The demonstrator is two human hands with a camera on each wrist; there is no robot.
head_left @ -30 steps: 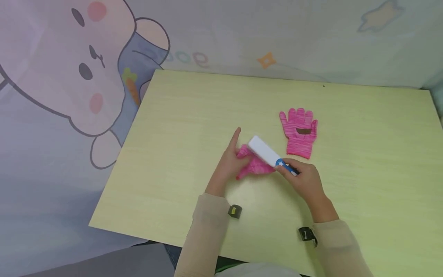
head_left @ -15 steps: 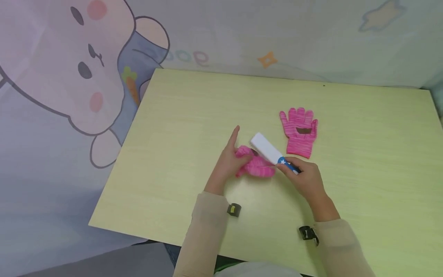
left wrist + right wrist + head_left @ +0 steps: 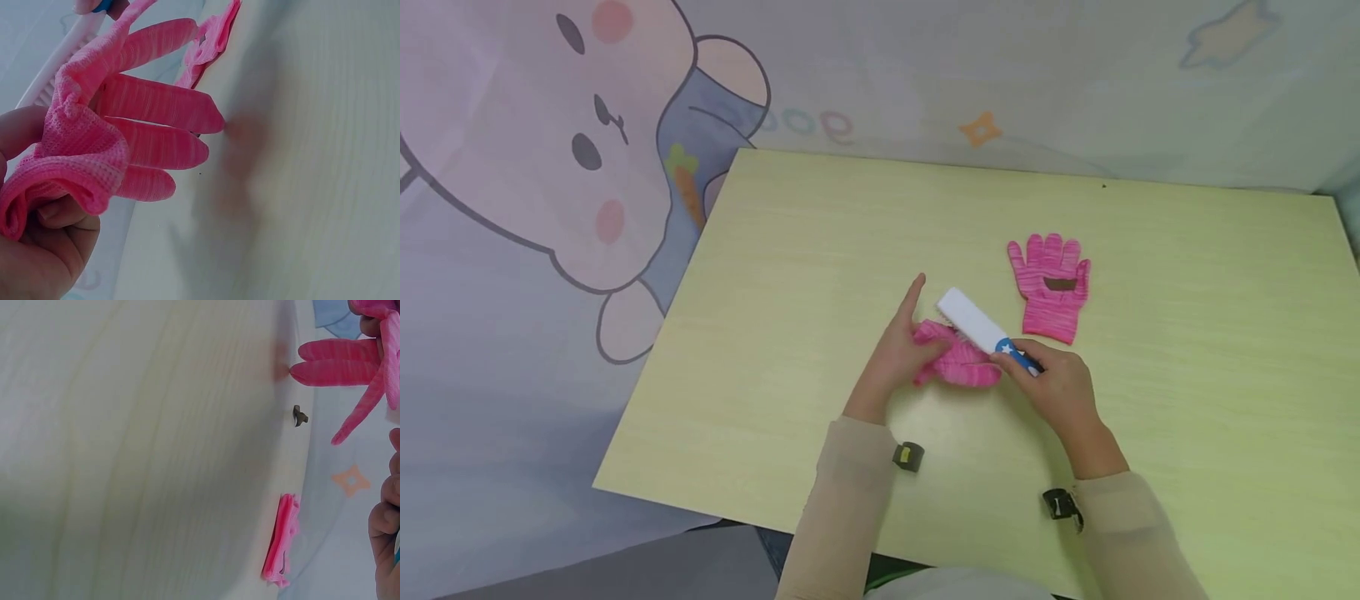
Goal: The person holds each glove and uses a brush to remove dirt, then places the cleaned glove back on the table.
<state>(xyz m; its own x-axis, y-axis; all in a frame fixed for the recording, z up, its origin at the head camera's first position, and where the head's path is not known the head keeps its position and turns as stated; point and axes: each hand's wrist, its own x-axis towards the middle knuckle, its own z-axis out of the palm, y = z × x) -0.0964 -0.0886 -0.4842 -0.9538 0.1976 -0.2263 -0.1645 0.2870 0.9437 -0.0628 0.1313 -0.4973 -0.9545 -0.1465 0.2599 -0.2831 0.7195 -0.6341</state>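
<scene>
My left hand (image 3: 895, 354) grips a pink knitted glove (image 3: 962, 367), with one finger pointing away from it. In the left wrist view, the glove (image 3: 147, 103) is bunched at its cuff between thumb and curled fingers, and its empty fingers stick out over the table. My right hand (image 3: 1060, 383) holds a white brush (image 3: 970, 318) by its blue, star-patterned handle. The bristles face down and sit right at the glove's upper side. Only part of the right hand (image 3: 386, 512) shows in the right wrist view.
A second pink glove (image 3: 1051, 292) with a dark patch lies flat, fingers pointing away, beyond the right hand on the pale yellow table (image 3: 790, 250). A cartoon-printed cloth (image 3: 880, 75) hangs behind. Black wrist devices (image 3: 908, 456) sit at both sleeves.
The brush lifted slightly off the held glove half a second ago, showing its dark patch, and is now back against it. The left hand keeps its grip; the flat glove has stayed put.
</scene>
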